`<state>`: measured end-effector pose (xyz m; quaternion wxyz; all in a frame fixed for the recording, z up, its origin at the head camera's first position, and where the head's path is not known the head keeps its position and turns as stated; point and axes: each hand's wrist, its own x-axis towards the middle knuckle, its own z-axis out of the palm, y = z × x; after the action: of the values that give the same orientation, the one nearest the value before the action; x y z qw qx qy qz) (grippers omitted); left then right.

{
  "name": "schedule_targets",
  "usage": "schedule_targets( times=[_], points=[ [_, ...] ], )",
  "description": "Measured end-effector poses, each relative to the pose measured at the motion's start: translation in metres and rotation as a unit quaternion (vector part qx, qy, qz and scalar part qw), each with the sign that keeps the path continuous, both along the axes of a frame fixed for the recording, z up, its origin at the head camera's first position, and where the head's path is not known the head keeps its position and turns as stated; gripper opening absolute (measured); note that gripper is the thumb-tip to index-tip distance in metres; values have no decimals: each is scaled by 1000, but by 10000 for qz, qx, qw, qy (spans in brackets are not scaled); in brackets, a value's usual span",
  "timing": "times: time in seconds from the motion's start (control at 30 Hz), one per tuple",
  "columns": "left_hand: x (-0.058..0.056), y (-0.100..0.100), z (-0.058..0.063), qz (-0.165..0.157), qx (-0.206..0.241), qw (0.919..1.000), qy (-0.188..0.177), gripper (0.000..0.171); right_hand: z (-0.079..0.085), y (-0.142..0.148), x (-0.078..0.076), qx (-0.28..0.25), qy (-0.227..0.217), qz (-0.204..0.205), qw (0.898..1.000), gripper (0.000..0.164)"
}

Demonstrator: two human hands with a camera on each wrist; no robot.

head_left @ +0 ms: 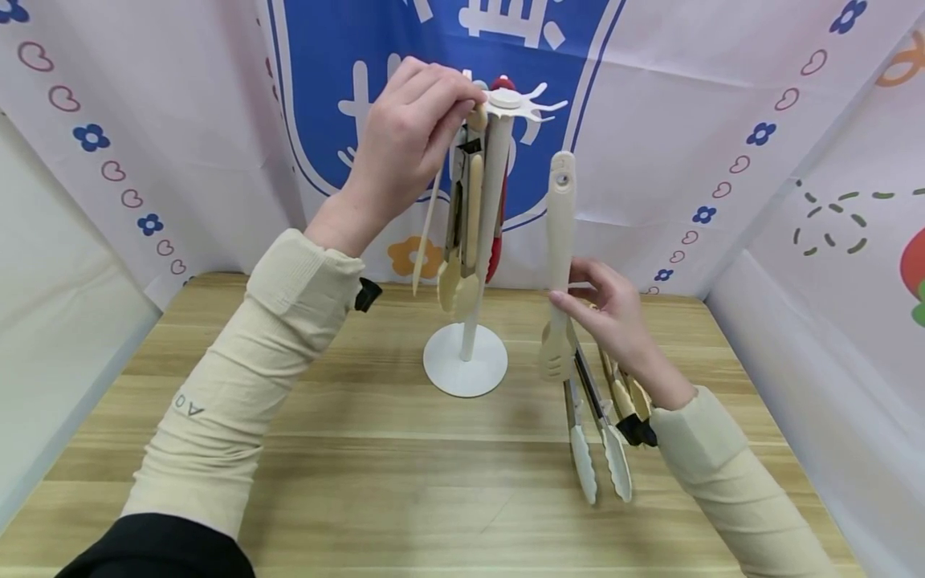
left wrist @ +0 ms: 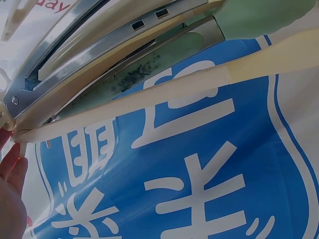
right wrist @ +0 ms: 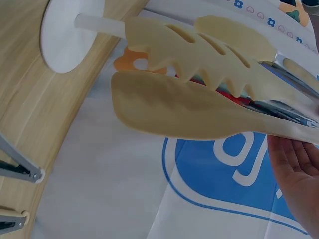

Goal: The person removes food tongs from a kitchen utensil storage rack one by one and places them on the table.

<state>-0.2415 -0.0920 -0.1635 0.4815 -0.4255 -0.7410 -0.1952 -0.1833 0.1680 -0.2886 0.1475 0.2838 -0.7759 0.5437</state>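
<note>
At the top of a white utensil stand point(head_left: 466, 361), my left hand point(head_left: 415, 120) pinches the handle end of a long cream utensil point(left wrist: 149, 99), which hangs edge-on to the head view. Close beside it hang metal-and-cream tongs point(head_left: 473, 217) and green-headed tongs point(left wrist: 269, 17). My right hand point(head_left: 614, 313) holds cream tongs point(head_left: 561, 209) upright to the right of the stand, with thumb and fingers around their lower part. One end of them is a flat spatula point(right wrist: 174, 107), the other a slotted, toothed head point(right wrist: 189, 55). Part of the left fingertips is hidden behind the stand top.
Metal tongs with pale scalloped heads point(head_left: 614, 461) lie on the wooden table point(head_left: 361, 482) at right, beside more tongs point(head_left: 623, 389) partly behind the right wrist. A red utensil point(head_left: 495, 253) hangs behind the stand's pole. A printed cloth point(head_left: 636, 120) backs the table.
</note>
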Motion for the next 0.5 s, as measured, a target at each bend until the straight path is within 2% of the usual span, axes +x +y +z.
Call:
schedule_targets(
  times=[0.5],
  points=[
    [-2, 0, 0, -81, 25, 9999, 112, 31, -12, 29, -4, 301, 3, -451, 9985, 33]
  ],
)
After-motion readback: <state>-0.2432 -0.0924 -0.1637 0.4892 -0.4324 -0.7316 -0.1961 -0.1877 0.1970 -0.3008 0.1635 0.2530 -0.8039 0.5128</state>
